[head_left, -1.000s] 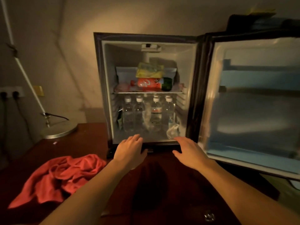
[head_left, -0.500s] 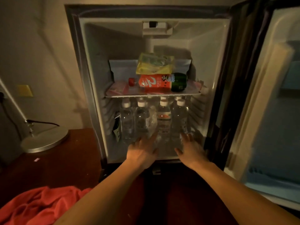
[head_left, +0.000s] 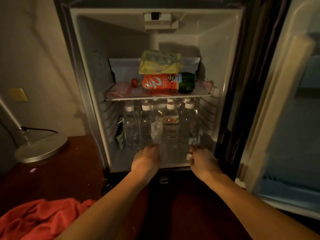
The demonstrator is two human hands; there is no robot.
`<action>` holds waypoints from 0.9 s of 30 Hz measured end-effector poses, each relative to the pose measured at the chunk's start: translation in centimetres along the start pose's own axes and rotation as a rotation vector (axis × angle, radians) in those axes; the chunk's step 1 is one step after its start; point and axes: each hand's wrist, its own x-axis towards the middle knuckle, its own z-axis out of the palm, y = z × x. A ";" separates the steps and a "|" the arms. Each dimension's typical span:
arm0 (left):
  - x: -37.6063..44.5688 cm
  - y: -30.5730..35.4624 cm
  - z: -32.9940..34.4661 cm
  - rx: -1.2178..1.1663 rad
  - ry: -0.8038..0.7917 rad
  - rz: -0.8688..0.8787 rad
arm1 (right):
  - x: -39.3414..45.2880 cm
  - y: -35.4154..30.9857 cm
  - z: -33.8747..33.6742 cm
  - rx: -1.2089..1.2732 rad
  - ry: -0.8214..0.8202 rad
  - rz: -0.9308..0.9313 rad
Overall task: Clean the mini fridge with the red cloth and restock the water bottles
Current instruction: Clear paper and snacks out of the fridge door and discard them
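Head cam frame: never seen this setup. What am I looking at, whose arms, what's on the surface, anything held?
There is no robot here. A person wears one wide-angle camera on the head, looking forward and down, so the bare arms are theirs. The mini fridge stands open on a dark wooden surface. Both hands reach into its lower compartment, where capped water bottles stand upright. The left hand and right hand seem to close on crinkly clear plastic near the bottles; the grip is too dim to confirm. The red cloth lies untouched at lower left, beside a lamp base.

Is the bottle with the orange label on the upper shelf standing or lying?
Lying: the orange-label bottle rests sideways, its red cap pointing left.
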 end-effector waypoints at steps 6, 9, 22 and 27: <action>-1.7 -0.6 -0.2 -0.168 0.013 -0.023 | -2.1 -0.6 -1.1 0.080 0.070 -0.112; -2.5 -0.9 -0.4 -0.155 -0.065 -0.068 | -3.2 -0.5 -1.4 0.097 0.080 -0.164; -8.1 0.7 -1.4 -0.126 -0.080 0.010 | -9.3 0.7 -3.4 0.137 0.063 -0.084; -10.2 2.2 -1.4 -0.155 0.002 0.130 | -12.5 1.6 -4.7 0.180 0.080 -0.077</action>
